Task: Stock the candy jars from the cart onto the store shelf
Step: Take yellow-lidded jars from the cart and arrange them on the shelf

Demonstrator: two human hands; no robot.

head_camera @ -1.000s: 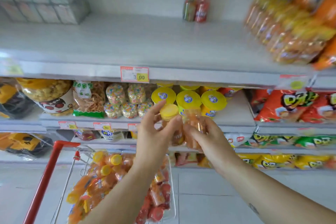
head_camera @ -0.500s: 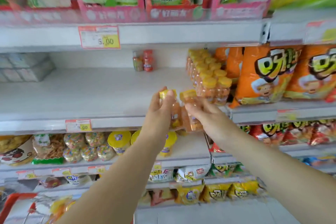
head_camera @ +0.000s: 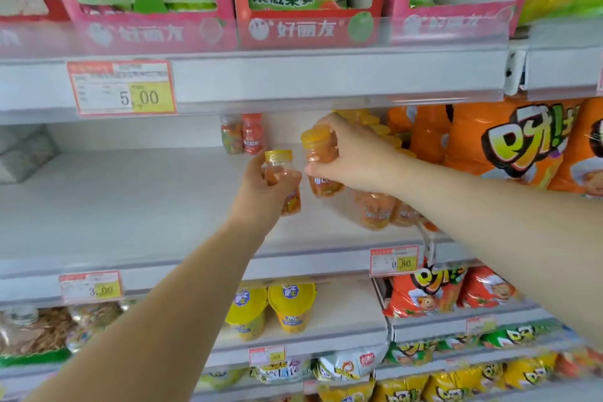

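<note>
While the left hand (head_camera: 261, 196) and right hand (head_camera: 357, 158) each curl fingers round a candy jar, the left jar (head_camera: 280, 173) and right jar (head_camera: 321, 161) sit just apart above the shelf (head_camera: 130, 206); stocked jars (head_camera: 375, 210) stand just below the right fingers, so stocking looks underway, these two unplaced.

The white store shelf (head_camera: 130, 206) carries grey wrapped packs (head_camera: 23, 150) at far left, two small jars (head_camera: 243, 134) upright against the back wall, yellow-lidded orange candy jars (head_camera: 375, 210) clustered at right, and orange snack bags (head_camera: 509, 147) standing just beyond them
</note>
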